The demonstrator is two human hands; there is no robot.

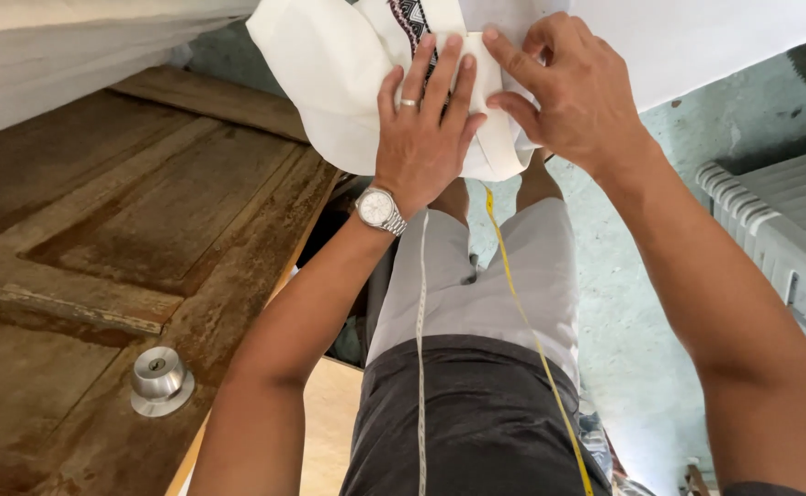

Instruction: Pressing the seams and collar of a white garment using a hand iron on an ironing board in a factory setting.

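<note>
White garment with a patterned trim lies under both hands. Left hand presses flat, fingers together. Right hand pinches a fabric fold just beside the left fingertips. Yellow measuring tape hangs below the wrists; wooden door stands left.

This looks like a small home tailoring workshop. A yellow measuring tape hangs from the person's neck below the hands, white cloth lies under them, an old wooden door serves as worktop to their left, and rough painted concrete floor shows beneath.
</note>
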